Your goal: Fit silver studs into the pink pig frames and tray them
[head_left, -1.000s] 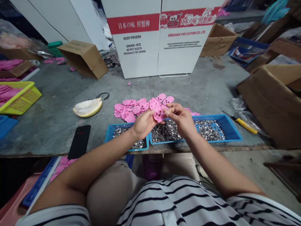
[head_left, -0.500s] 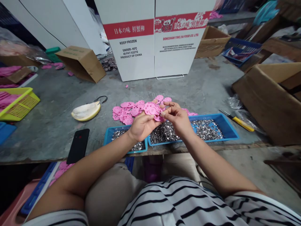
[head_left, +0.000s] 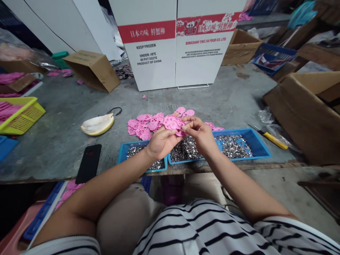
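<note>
Pink piece: the flat cut-out (head_left: 171,123) is raised above the table edge, tilted, between both hands, in front of the pink pile.
Left hand's grip: the left hand (head_left: 162,143) grasps the cut-out, thumb on the near side and fingers behind, palm turned up.
Right hand's grip: the right hand (head_left: 200,134) has thumb and forefinger pinched on the cut-out's right edge; whether a metal bit is caught there too is too small to tell.
Step in hand: by the look of it, close fingertip work on that edge, the left hand steadying.
Next move: judged from the pose, it calls for a firm left hold and a light, exact right pinch.
Pink pile: loose cut-outs (head_left: 143,124) overlap just beyond the trays, a few more right of the hands.
Small blue tray: this tray (head_left: 120,154), partly behind the left wrist, holds shiny metal bits (head_left: 134,151).
Long blue tray: just beside it, this one (head_left: 261,150) holds more bits, heaped at left, thinner at right where blue floor shows.
Yellow basket: at far left, this basket (head_left: 32,111) holds pink pieces (head_left: 7,109).
Table: the grey top (head_left: 66,106) also bears a dark phone (head_left: 89,161), a pale yellow peel (head_left: 98,125) and a yellow-handled tool (head_left: 275,140).
Boxes: a tall white carton (head_left: 156,76) stands behind; an uncovered brown box (head_left: 300,120) sits at right, its contents unclear.
</note>
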`<state>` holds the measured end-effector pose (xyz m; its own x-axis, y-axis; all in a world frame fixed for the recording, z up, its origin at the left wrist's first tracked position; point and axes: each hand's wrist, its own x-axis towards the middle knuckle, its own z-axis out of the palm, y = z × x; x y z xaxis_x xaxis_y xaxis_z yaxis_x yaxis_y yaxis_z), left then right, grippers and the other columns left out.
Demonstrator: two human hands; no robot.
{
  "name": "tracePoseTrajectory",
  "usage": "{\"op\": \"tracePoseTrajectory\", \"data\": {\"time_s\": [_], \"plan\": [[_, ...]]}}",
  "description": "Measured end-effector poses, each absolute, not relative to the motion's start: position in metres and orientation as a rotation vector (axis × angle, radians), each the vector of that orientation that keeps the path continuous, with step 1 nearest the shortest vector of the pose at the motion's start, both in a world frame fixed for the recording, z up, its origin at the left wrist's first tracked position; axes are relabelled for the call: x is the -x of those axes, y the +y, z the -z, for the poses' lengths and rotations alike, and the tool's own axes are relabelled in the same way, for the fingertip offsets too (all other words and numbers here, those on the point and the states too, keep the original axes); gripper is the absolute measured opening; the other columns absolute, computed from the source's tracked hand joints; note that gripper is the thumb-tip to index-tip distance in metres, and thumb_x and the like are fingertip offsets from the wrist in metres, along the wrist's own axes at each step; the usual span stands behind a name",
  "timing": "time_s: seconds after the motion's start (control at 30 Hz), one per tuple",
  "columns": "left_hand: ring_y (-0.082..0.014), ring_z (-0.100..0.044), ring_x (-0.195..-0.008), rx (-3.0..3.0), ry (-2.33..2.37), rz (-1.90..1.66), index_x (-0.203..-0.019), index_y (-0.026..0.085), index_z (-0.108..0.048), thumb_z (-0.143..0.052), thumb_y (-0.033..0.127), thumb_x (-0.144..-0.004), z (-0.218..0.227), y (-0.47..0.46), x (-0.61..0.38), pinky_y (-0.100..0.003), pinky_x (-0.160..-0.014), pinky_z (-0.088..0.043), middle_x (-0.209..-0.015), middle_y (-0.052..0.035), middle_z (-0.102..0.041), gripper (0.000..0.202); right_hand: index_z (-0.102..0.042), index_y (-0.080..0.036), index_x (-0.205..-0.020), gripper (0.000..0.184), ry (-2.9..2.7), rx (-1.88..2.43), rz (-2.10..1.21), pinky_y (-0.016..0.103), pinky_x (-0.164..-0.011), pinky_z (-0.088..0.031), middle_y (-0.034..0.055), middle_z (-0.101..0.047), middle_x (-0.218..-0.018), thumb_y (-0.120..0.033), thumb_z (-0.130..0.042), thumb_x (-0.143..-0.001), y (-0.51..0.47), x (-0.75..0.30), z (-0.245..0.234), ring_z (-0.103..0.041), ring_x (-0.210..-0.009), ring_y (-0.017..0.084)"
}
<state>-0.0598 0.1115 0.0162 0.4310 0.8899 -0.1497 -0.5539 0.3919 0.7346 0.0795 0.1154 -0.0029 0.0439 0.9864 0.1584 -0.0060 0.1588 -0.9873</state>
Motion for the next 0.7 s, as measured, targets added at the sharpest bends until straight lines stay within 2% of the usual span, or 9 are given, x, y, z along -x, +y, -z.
{"op": "tracePoseTrajectory", "data": {"time_s": [0.27,0.43,0.57,0.7], "plan": [[-0.0130,-0.058,-0.115,-0.639,0.615,-0.990,-0.131,0.021,-0.045,-0.043,0.008,-0.073,-0.016,0.112,0.059,-0.035,-0.105,-0.049,-0.109,-0.0084,-0.062,0.060,-0.058,-0.019,-0.062,0.019,-1.247,1.099,-1.057,0.049,-0.106,-0.036,0.0093,-0.064,-0.114,-0.030,-0.072,-0.070,0.115,-0.078,0.007,-0.053,-0.117,0.027],[-0.0124,-0.057,-0.118,-0.613,0.618,-0.993,-0.131,0.021,-0.046,-0.044,0.009,-0.073,-0.015,0.112,0.058,-0.033,-0.106,-0.049,-0.109,-0.0080,-0.062,0.059,-0.056,-0.020,-0.068,0.017,-1.327,1.118,-0.919,0.044,-0.097,-0.042,0.0081,-0.064,-0.113,-0.031,-0.066,-0.075,0.114,-0.074,0.013,-0.054,-0.113,0.025],[-0.0112,-0.059,-0.113,-0.591,0.605,-1.017,-0.131,0.019,-0.046,-0.042,0.006,-0.073,-0.012,0.115,0.057,-0.032,-0.104,-0.050,-0.109,-0.0085,-0.062,0.060,-0.053,-0.021,-0.078,0.017,-1.420,1.157,-0.733,0.041,-0.087,-0.045,0.0098,-0.063,-0.111,-0.033,-0.064,-0.077,0.119,-0.071,0.024,-0.055,-0.106,0.024],[-0.0111,-0.061,-0.105,-0.547,0.625,-1.046,-0.131,0.018,-0.045,-0.040,0.007,-0.074,-0.009,0.120,0.061,-0.032,-0.099,-0.052,-0.109,-0.0094,-0.062,0.058,-0.055,-0.021,-0.083,0.018,-1.369,1.169,-0.683,0.041,-0.089,-0.044,0.0103,-0.061,-0.107,-0.036,-0.063,-0.078,0.115,-0.070,0.020,-0.055,-0.105,0.024]]}}
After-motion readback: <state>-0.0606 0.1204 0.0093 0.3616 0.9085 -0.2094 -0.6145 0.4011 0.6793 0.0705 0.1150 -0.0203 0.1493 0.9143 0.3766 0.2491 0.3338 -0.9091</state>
